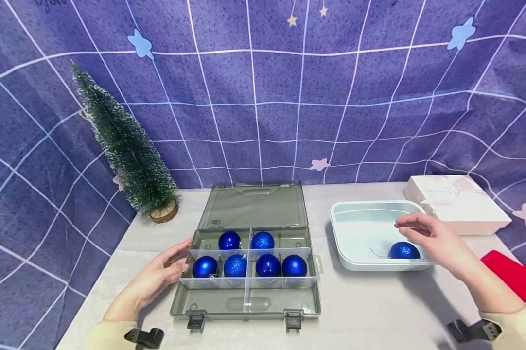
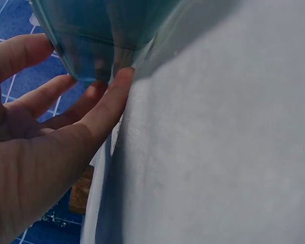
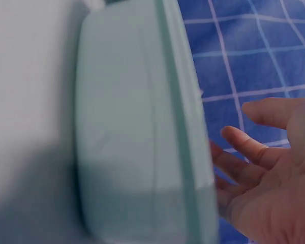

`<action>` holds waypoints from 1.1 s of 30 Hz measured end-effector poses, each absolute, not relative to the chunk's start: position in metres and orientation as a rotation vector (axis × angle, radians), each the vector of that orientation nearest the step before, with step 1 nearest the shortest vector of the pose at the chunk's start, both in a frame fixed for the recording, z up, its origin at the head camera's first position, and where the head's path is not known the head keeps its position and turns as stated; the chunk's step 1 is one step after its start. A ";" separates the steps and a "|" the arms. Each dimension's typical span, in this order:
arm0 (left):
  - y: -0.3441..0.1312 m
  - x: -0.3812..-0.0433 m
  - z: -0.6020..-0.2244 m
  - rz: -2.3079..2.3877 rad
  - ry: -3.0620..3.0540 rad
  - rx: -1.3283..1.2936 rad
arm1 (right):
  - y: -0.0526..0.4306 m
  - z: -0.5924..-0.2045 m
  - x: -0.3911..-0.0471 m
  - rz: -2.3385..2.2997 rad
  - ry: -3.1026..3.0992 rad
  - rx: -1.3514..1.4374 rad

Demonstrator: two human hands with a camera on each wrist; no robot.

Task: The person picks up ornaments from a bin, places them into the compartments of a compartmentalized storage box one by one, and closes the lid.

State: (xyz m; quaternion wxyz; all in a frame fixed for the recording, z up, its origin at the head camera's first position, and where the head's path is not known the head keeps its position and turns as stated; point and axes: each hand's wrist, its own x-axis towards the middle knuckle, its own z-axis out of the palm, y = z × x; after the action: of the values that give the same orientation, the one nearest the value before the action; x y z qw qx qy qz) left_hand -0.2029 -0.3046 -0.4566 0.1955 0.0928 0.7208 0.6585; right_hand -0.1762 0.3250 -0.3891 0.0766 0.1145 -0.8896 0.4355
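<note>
Left hand [image 1: 160, 272]: at the lower left of the frame, fingers relaxed and slightly bent, fingertips resting against the left side of the case; the left wrist view shows them touching its outer wall.
Right hand [image 1: 438, 240]: at the right of the frame, reaching over the tray's right rim, fingers loosely bent with nothing held; the right wrist view hides the fingertips behind the tray wall.
Case [image 1: 215, 294]: translucent grey, divided into compartments, in the lower centre, its lid [image 1: 254, 209] folded back toward the cloth.
Balls in the case: six blue ones; a shiny ball [image 1: 229, 240] in the upper-left compartment, a glittery ball [image 1: 263, 241] in the upper-right, two in the middle-left and two in the middle-right.
Tray [image 1: 359, 228]: pale, rounded, right of centre.
Ball in the tray: one textured blue ball [image 1: 405, 250] near the tray's lower right corner, below the right hand's fingers and apart from them, a thin string on its left.
Tree [image 1: 125, 146]: frosted green, at the left, leaning in the frame, on a wooden base [image 1: 164, 212].
Far right: a white box [image 1: 477, 214] behind the tray, a red object [image 1: 514, 277] below it.
Setting: a pale table [image 1: 359, 311] beneath a blue-purple cloth [image 1: 276, 116] with grid lines and stars.
</note>
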 end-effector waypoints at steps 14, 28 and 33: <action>-0.305 -0.204 -0.459 1.872 2.003 0.262 | 0.335 -0.395 -0.191 1.175 -3.037 0.390; -0.305 -0.204 -0.459 1.883 2.004 0.262 | 0.334 -0.397 -0.199 1.122 -3.105 0.525; -0.305 -0.204 -0.460 1.879 2.007 0.266 | 0.327 -0.396 -0.195 1.261 -2.976 0.441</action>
State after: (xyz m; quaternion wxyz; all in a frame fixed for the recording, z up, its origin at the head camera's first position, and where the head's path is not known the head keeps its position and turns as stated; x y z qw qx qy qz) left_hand -0.2043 -0.3054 -0.4598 0.1885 0.0945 0.7136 0.6680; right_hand -0.1951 0.3267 -0.3956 -0.0604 0.1350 -0.9106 0.3859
